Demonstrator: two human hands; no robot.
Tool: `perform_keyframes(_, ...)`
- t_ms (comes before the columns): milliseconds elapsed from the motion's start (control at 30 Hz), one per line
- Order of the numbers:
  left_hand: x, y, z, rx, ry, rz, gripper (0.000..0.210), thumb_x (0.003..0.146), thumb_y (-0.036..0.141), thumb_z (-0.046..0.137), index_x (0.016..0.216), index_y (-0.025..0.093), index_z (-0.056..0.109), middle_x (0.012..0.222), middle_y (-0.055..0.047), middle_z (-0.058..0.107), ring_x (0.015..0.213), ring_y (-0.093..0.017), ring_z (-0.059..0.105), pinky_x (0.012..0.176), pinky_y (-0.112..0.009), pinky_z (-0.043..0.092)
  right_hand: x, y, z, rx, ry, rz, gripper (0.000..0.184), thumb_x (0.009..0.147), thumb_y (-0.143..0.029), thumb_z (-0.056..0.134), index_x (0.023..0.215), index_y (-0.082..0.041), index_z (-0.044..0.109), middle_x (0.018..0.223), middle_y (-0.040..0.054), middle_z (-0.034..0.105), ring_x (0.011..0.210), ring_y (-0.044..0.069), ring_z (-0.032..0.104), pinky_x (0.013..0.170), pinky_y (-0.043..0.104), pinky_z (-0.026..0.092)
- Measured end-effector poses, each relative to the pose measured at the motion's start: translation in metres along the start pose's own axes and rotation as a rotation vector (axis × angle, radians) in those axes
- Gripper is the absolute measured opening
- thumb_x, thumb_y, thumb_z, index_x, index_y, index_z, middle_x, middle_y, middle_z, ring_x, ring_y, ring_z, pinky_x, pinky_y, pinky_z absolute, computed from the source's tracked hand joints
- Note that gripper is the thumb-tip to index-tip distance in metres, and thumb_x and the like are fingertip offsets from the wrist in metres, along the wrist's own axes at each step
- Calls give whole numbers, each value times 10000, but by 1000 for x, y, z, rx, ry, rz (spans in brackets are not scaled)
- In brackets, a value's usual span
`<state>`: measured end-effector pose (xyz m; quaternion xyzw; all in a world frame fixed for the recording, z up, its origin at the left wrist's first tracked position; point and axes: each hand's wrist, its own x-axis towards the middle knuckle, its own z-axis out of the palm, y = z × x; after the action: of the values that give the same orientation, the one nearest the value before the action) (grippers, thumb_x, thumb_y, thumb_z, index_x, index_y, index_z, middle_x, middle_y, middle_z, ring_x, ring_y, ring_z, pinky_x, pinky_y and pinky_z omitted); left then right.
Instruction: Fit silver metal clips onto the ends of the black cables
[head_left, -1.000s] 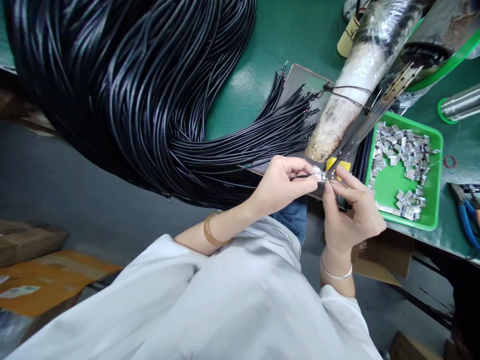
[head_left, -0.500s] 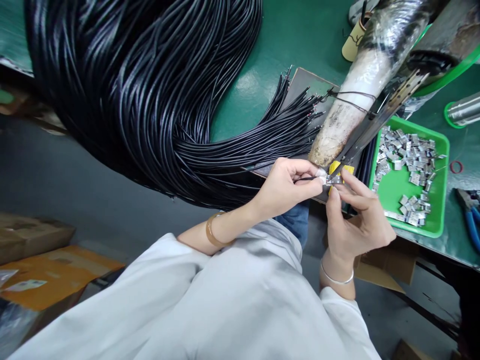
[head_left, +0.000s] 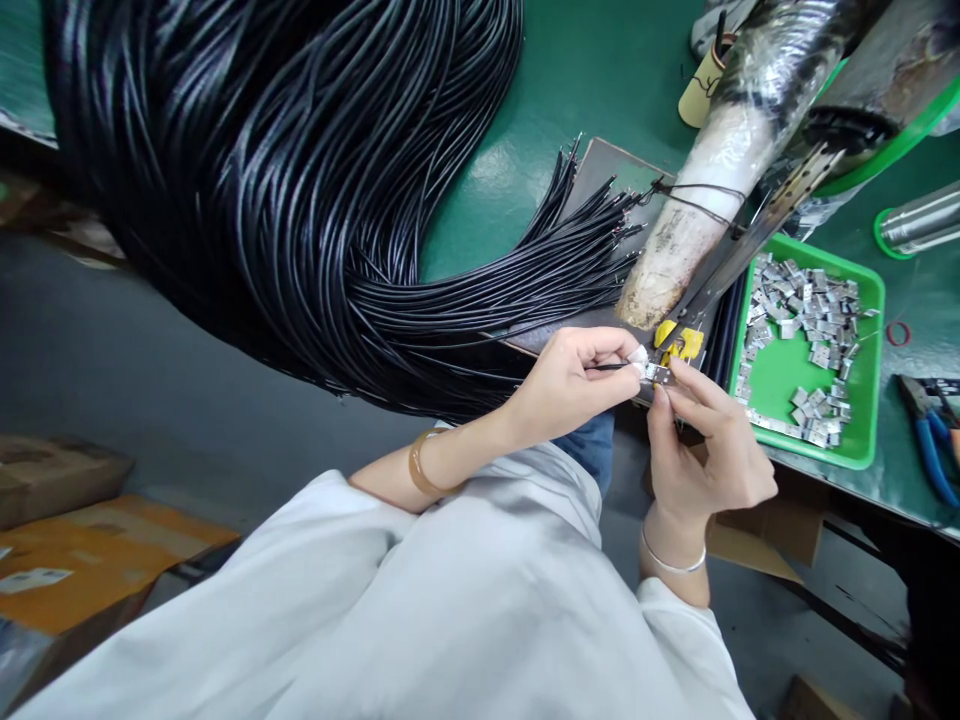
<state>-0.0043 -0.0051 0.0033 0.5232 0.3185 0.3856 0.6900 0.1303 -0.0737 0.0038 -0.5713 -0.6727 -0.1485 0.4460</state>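
Note:
My left hand [head_left: 570,378] is closed in a pinch on the end of a black cable [head_left: 611,367], with white wrapping on a fingertip. At the cable's end sits a small silver metal connector [head_left: 661,375]. Thumb and forefinger of my right hand [head_left: 705,440] pinch its other side. Just above the connector, the tip of a long, slim soldering iron [head_left: 739,262] points down beside a yellow piece [head_left: 688,346]; the connector appears apart from that tip. How cable and connector join is too small to tell.
A thick bundle of black cables [head_left: 300,200] covers the left of the green table [head_left: 592,70]. To the right, a green tray [head_left: 780,375] holds several metal connectors. Pliers [head_left: 930,440] lie beyond it. A wrapped white tube [head_left: 686,225] slants above my hands.
Both hands have shifted slightly down with the cable and connector, drawing away from the iron's tip. More of the yellow piece now shows.

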Motion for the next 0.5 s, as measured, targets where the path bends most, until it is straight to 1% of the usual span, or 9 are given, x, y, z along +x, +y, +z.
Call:
perform_keyframes(67, -2, 0, 0, 10, -7, -1, 77, 774, 176, 601, 720, 120, 601, 594, 52, 431, 516, -33, 295, 472, -187, 225, -3, 0, -2, 0, -15, 5, 158, 798, -97, 750, 881, -201, 664, 989, 3, 789, 792, 139, 767, 746, 222, 627)
perform_keyframes(133, -3, 0, 0, 17, -6, 0, 77, 770, 182, 607, 721, 123, 604, 582, 59, 416, 505, -31, 276, 469, -190, 217, -5, 3, -5, 23, -17, 70, 119, 820, -118, 731, 884, -203, 678, 955, 2, 788, 776, 156, 766, 710, 245, 632)
perform_keyframes(200, -4, -1, 1, 24, 12, 5, 79, 774, 184, 606, 725, 123, 611, 593, 54, 432, 514, -34, 287, 476, -192, 224, -6, 9, -10, 74, 56, 145, 96, 838, -137, 705, 888, -220, 706, 806, -25, 762, 647, 154, 736, 591, 256, 612)
perform_keyframes(267, -5, -2, 1, 38, 39, 12, 88, 785, 185, 597, 724, 123, 614, 613, 43, 451, 535, -41, 309, 485, -194, 228, -4, 14, -15, 170, 236, 115, 139, 848, -179, 692, 946, -272, 726, 649, -70, 663, 446, 113, 609, 421, 247, 518)
perform_keyframes(333, -5, -3, 2, 53, 63, 13, 97, 787, 186, 593, 716, 123, 611, 612, 40, 449, 542, -44, 311, 489, -198, 222, 1, 15, -18, 276, 438, 44, 234, 859, -226, 680, 1063, -339, 701, 643, -90, 596, 347, 72, 471, 309, 231, 395)
perform_keyframes(367, -5, -3, 2, 63, 72, 13, 105, 788, 190, 594, 709, 123, 608, 607, 40, 444, 543, -46, 311, 490, -199, 222, 3, 14, -19, 283, 497, 94, 256, 868, -221, 665, 1095, -337, 683, 689, -82, 607, 356, 71, 479, 292, 227, 380)
perform_keyframes(400, -5, -3, 3, 73, 81, 16, 117, 791, 197, 595, 700, 124, 605, 603, 40, 441, 542, -47, 313, 492, -199, 227, 5, 11, -19, 289, 472, 149, 289, 872, -192, 654, 1128, -325, 662, 731, -75, 626, 389, 82, 535, 302, 226, 412)
perform_keyframes(433, -4, -3, 3, 83, 89, 17, 130, 796, 205, 594, 695, 124, 603, 604, 37, 447, 543, -48, 321, 494, -198, 237, 6, 8, -18, 284, 418, 203, 297, 877, -159, 639, 1139, -300, 646, 771, -64, 654, 451, 104, 611, 348, 233, 484)
perform_keyframes(500, -4, -3, 4, 95, 96, 20, 150, 810, 220, 589, 695, 125, 604, 616, 31, 469, 547, -50, 343, 499, -195, 261, 5, 2, -15, 246, 247, 267, 268, 869, -103, 642, 1096, -245, 637, 826, -38, 714, 624, 155, 729, 542, 283, 628)
